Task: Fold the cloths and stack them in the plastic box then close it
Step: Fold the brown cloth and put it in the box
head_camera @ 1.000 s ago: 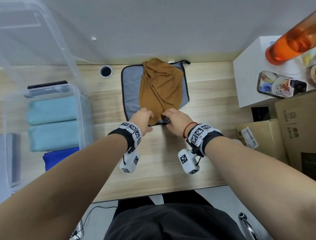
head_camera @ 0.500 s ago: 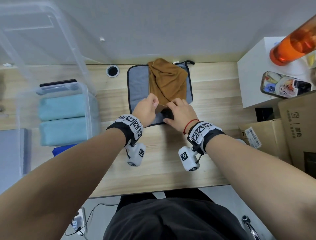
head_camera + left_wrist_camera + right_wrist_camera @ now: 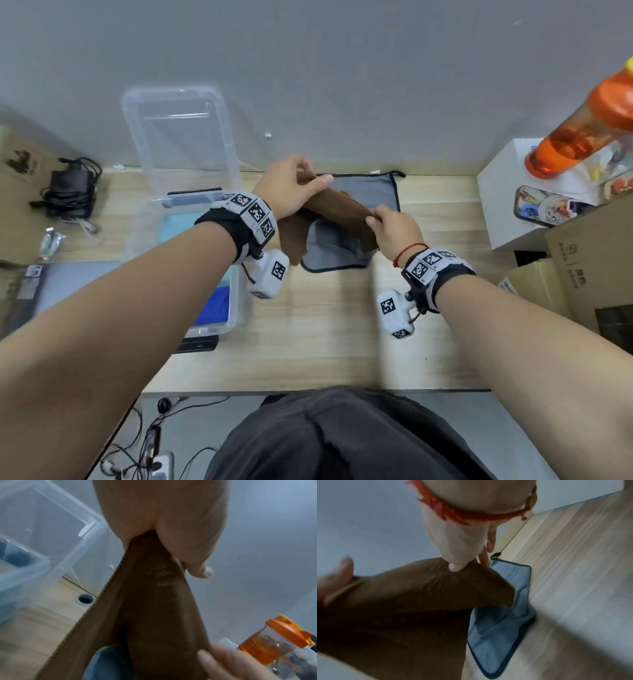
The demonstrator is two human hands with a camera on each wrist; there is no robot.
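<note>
A brown cloth [image 3: 337, 212] hangs in the air, stretched between both hands above a grey cloth [image 3: 363, 195] with dark piping that lies on the desk. My left hand [image 3: 294, 186] pinches its far end, seen close as the brown cloth [image 3: 154, 601] in the left wrist view. My right hand [image 3: 390, 229] pinches the near end, where the brown cloth [image 3: 419, 595] drapes over the grey cloth [image 3: 503, 615]. The clear plastic box [image 3: 222, 322] stands at the left, holding folded teal and blue cloths. Its lid [image 3: 178, 133] leans against the wall.
A white box [image 3: 507, 195] with an orange bottle [image 3: 582, 126] and a phone stands at the right, cardboard boxes [image 3: 589, 260] beside it. A black charger with cables [image 3: 68, 192] lies at the far left. A cable hole [image 3: 84, 599] is in the desk by the wall.
Both hands have lifted the brown cloth off the grey one; the left hand rose and moved toward the wall, the right moved right. My head view shifted left and back.
</note>
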